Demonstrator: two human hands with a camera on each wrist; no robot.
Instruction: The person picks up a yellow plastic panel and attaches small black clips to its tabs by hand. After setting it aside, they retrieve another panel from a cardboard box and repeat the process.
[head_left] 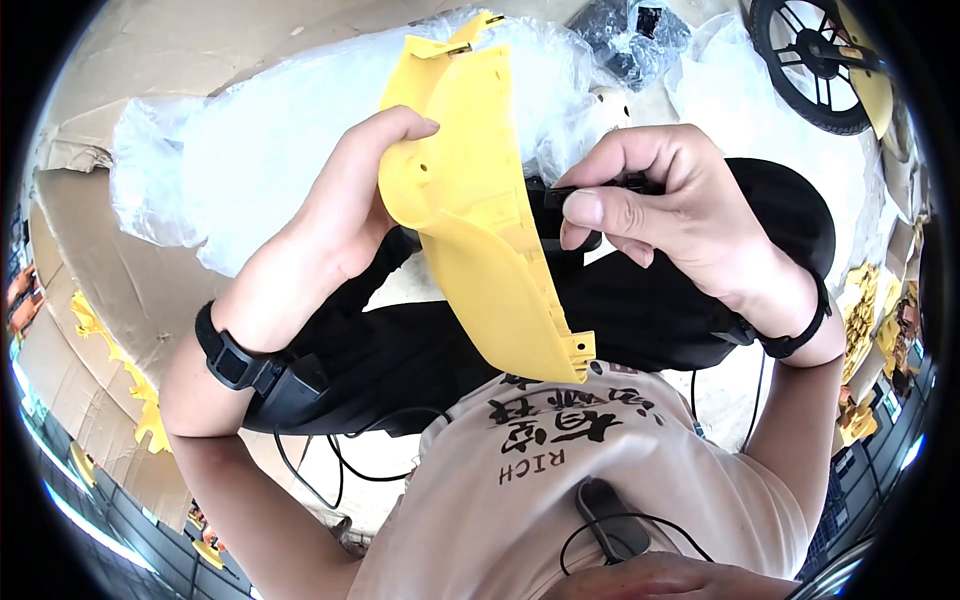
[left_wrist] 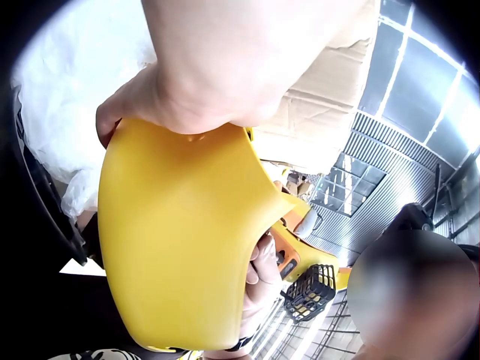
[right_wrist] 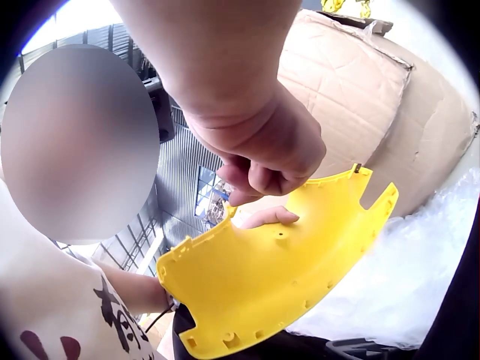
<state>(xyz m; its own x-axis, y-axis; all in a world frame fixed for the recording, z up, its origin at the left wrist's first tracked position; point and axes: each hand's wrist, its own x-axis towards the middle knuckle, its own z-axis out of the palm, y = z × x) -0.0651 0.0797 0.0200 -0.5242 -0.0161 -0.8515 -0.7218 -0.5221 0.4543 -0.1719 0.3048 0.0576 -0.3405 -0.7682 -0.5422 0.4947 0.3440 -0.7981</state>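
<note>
A curved yellow plastic panel [head_left: 478,210] is held up in front of my chest. My left hand [head_left: 345,205] grips its left edge, thumb over the rim. My right hand [head_left: 655,205] pinches a small black part [head_left: 585,190] against the panel's right edge, fingers curled. In the left wrist view the panel's [left_wrist: 176,240] smooth outer face fills the frame, with the left hand [left_wrist: 217,71] above it. The right wrist view shows the panel's [right_wrist: 285,274] inner face with screw holes, my right hand [right_wrist: 259,154] curled just above it.
A large black piece [head_left: 640,310] lies under the hands on my lap. Clear plastic wrap [head_left: 250,150] and cardboard [head_left: 90,250] lie behind. A black spoked wheel [head_left: 815,60] sits at the top right. Yellow parts [head_left: 865,300] lie at the right edge.
</note>
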